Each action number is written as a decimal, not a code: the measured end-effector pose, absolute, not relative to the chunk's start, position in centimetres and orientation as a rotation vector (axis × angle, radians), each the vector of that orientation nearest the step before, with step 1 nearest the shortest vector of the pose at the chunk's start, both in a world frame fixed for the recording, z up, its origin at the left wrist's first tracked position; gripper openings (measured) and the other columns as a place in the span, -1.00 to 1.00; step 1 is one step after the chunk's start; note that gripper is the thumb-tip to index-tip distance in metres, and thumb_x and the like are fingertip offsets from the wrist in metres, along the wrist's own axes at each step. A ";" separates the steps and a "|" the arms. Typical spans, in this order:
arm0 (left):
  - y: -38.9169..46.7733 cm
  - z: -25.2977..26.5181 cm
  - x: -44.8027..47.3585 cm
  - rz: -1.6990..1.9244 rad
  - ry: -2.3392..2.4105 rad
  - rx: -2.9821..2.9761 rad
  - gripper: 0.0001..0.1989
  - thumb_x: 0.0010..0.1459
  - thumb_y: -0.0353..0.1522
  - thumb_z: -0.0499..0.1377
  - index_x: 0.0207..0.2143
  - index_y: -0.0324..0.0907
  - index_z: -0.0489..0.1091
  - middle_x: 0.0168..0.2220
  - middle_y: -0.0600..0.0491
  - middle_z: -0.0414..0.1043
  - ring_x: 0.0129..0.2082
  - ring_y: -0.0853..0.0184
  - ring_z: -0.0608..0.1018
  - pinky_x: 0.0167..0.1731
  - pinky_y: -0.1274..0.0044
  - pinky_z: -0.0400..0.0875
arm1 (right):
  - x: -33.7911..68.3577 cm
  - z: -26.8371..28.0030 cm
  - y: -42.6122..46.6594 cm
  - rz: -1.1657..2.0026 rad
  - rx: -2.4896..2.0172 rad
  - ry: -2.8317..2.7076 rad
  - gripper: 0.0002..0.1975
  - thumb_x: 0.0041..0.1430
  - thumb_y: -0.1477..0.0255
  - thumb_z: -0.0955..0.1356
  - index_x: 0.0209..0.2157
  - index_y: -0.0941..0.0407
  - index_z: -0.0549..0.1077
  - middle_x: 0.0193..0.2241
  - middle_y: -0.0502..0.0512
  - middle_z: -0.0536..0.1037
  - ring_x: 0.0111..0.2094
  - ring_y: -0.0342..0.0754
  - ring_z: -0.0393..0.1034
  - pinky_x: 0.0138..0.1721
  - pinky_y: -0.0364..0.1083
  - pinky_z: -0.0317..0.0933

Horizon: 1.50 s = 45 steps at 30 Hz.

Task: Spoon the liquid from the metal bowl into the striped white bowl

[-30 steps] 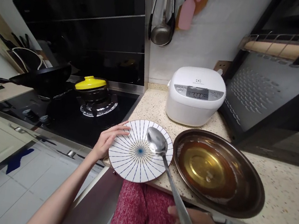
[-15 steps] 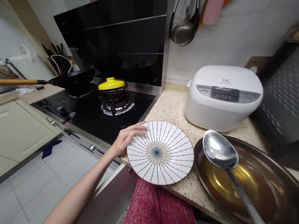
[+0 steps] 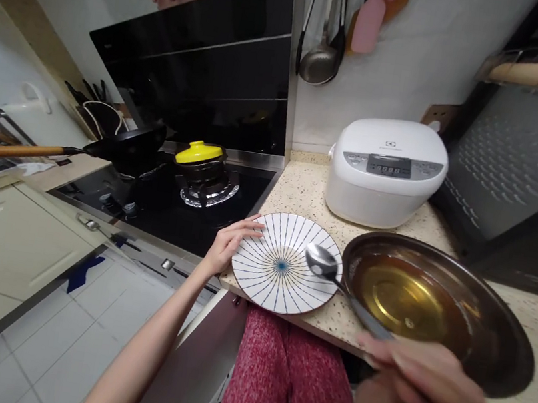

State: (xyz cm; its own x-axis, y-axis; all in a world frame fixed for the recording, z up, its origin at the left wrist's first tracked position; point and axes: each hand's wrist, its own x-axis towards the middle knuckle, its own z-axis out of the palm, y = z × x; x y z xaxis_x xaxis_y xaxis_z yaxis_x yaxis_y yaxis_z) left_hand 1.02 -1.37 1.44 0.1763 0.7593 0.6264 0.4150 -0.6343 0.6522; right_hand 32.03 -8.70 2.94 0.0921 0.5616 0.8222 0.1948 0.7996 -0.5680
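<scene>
A white plate [image 3: 280, 291] with dark radiating lines and a blue centre lies at the front of the counter. My left hand [image 3: 231, 242] grips its left rim, fingers over the edge. My right hand [image 3: 429, 380], blurred by motion, is closed round the handle of a metal spoon [image 3: 323, 262]. The spoon's bowl hangs over the right side of the plate, and I cannot tell whether it touches. Just right of the plate stands a wide metal pan [image 3: 504, 351] with clear golden liquid [image 3: 401, 295] in it.
A white rice cooker [image 3: 382, 191] stands behind the pan. To the left is a black stove [image 3: 161, 212] with a yellow-lidded pot [image 3: 199, 153] and a wok with a wooden handle [image 3: 23, 153]. A ladle [image 3: 318, 66] and a pink spatula [image 3: 369, 24] hang on the wall.
My right hand has come into view and moved the spoon left and down, from above the pan to over the plate's right side. The left hand stays on the plate's rim.
</scene>
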 end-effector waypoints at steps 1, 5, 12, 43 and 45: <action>-1.3 1.4 1.0 1.442 1.119 2.127 -0.45 0.44 -0.07 -0.07 -0.07 -0.20 0.63 0.09 -0.20 0.56 0.34 -0.07 0.39 0.30 0.01 0.24 | 30.9 3.1 -8.2 0.294 -0.639 -1.417 -0.84 0.32 0.49 0.36 -0.14 -0.01 0.56 -0.36 0.07 0.65 -0.32 0.02 0.59 -0.35 0.03 0.47; -1.2 1.3 1.0 1.454 1.115 2.122 -0.44 0.43 -0.05 -0.06 -0.09 -0.20 0.63 0.08 -0.20 0.57 0.34 -0.07 0.39 0.30 0.02 0.23 | 27.9 2.0 -6.7 0.412 -0.647 -1.267 -0.89 0.32 0.56 0.35 -0.26 0.08 0.49 -0.38 0.04 0.61 -0.35 -0.07 0.55 -0.39 -0.08 0.44; -1.0 1.1 0.9 1.482 1.082 2.110 -0.44 0.41 -0.02 -0.03 -0.10 -0.18 0.64 0.07 -0.19 0.58 0.32 -0.07 0.42 0.29 0.01 0.25 | 27.2 -0.1 -6.5 0.300 -0.723 -1.397 -0.87 0.36 0.53 0.33 -0.27 0.08 0.50 -0.36 0.05 0.65 -0.31 -0.08 0.58 -0.28 -0.10 0.49; -0.7 0.9 0.6 1.505 1.043 2.138 -0.45 0.42 -0.03 -0.03 -0.11 -0.17 0.65 0.07 -0.17 0.58 0.30 -0.06 0.44 0.28 0.05 0.28 | 28.6 0.2 -6.4 0.769 -0.704 -1.442 -0.69 0.45 0.26 0.24 -0.37 0.07 0.41 -0.42 0.00 0.46 -0.45 -0.14 0.29 -0.39 -0.14 0.19; -0.7 0.8 0.6 1.503 1.037 2.145 -0.45 0.42 -0.03 -0.03 -0.10 -0.17 0.65 0.07 -0.18 0.58 0.30 -0.07 0.43 0.28 0.05 0.27 | 28.7 0.3 -6.4 0.813 -0.690 -1.419 -0.68 0.44 0.24 0.25 -0.38 0.07 0.42 -0.43 -0.01 0.46 -0.48 -0.16 0.26 -0.42 -0.15 0.18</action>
